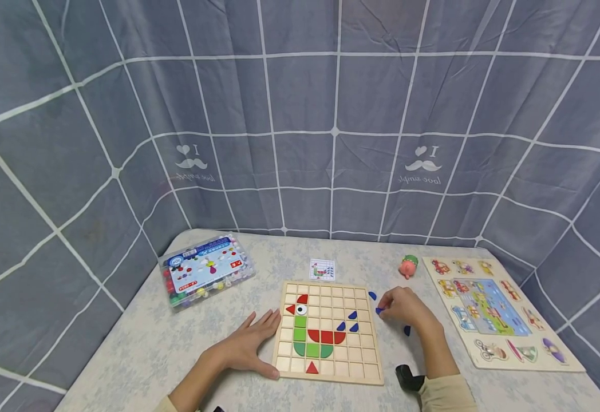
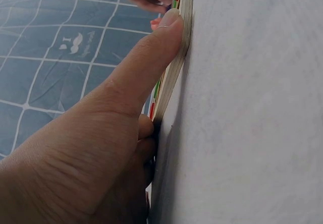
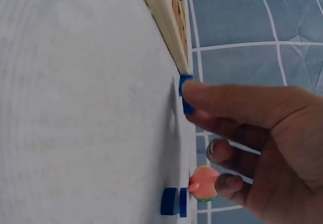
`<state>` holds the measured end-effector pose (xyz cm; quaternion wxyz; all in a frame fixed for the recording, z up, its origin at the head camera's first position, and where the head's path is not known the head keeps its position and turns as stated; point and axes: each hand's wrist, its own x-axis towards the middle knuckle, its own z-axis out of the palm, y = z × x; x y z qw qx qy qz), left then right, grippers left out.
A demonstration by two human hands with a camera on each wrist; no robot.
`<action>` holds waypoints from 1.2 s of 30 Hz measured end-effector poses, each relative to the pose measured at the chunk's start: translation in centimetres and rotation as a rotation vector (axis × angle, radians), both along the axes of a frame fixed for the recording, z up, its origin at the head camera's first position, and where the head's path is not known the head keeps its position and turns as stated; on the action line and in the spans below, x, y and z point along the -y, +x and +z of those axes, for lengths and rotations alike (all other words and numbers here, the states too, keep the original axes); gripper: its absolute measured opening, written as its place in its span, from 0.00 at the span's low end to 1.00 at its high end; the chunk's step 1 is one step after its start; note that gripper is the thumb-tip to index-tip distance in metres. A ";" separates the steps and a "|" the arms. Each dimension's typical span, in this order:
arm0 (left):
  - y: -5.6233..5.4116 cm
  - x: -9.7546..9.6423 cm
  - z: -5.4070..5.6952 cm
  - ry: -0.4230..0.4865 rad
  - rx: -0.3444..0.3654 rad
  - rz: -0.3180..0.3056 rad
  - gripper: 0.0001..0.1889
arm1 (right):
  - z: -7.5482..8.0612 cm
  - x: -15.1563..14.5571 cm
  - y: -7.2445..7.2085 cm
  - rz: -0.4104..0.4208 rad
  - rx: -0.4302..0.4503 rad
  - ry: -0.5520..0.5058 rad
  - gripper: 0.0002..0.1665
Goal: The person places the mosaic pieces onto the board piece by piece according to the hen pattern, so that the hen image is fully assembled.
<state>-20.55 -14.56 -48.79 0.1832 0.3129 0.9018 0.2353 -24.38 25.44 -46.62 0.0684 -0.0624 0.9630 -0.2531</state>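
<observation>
A square wooden grid board (image 1: 351, 379) lies on the table, with red, green and blue pieces forming a bird figure. My left hand (image 1: 245, 346) rests at the board's left edge, fingers spread and thumb (image 2: 156, 47) against its side. Just off the right edge, my right hand (image 1: 407, 306) pinches a small blue half-round piece (image 3: 187, 103) between thumb and forefinger. Two loose blue pieces lie near that hand: one above it (image 1: 372, 296), another below (image 1: 407, 331). Several blue pieces (image 1: 352, 315) sit at the bird's tail. Behind the board is a small picture card (image 1: 323, 269) of a similar bird.
At the back left stands a clear plastic box (image 1: 207, 269) of coloured beads. A pink and green toy (image 1: 408, 266) sits behind my right hand. Farther right lies a wooden picture puzzle (image 1: 506, 320). A grey checked curtain (image 1: 300, 114) hangs behind the table.
</observation>
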 end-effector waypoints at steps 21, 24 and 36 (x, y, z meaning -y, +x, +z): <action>-0.2 -0.2 -0.1 -0.016 0.019 -0.005 0.63 | 1.3 4.6 3.8 0.335 0.005 -0.018 0.07; -0.1 -0.2 0.0 -0.010 0.011 -0.008 0.63 | 1.6 4.9 4.0 0.367 -0.012 0.010 0.08; 0.0 0.0 0.1 -0.009 0.001 -0.001 0.63 | 1.4 5.7 4.2 0.391 -0.036 0.067 0.08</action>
